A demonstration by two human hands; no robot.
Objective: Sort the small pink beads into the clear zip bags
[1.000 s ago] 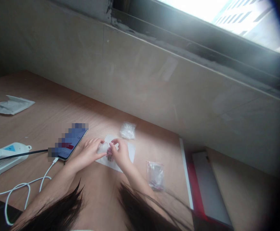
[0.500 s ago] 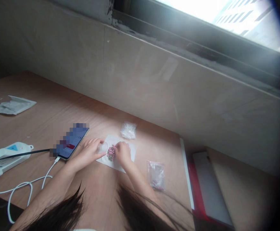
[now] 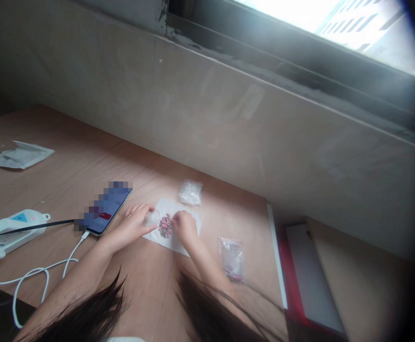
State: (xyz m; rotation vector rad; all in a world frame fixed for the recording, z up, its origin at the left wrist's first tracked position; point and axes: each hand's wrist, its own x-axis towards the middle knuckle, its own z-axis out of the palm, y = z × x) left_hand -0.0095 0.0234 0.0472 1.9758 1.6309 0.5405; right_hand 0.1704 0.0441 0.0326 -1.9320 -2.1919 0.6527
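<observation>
Small pink beads (image 3: 165, 225) lie piled on the white paper sheet (image 3: 193, 219), low centre of the frame. Your left hand (image 3: 132, 224) is curled around a small clear plastic cup (image 3: 152, 217) just beside them. Your right hand (image 3: 185, 227) touches the pile, fingers bent; whether it pinches a bead, I cannot tell.

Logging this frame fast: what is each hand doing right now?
Left hand: closed on a small clear container.
Right hand: fingertips at the pink beads; grip cannot be told.
</observation>
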